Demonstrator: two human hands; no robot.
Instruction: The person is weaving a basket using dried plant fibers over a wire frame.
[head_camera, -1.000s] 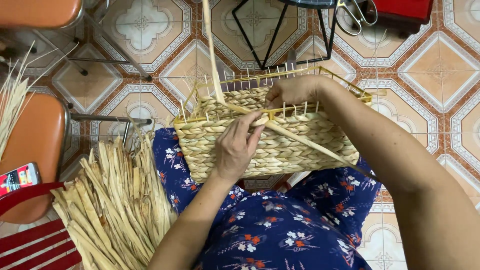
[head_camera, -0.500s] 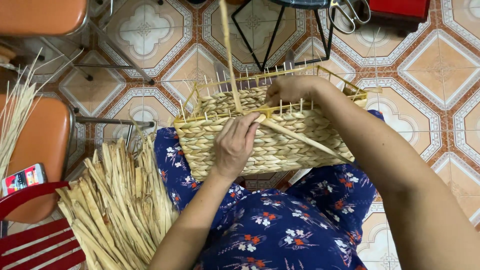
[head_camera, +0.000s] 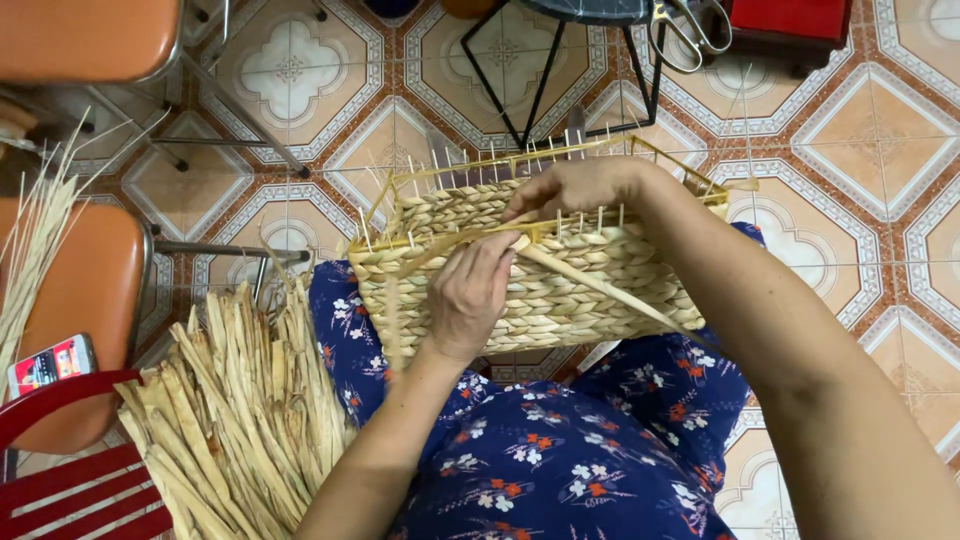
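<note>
A bundle of dry straw strips lies at seven o'clock, beside the person's lap. In the middle, the half-woven basket rests on the knees. The left hand pinches a flat straw strip against its front wall. The right hand curls over the rim, fingers closed on it. Scissors hang at one o'clock, far off.
</note>
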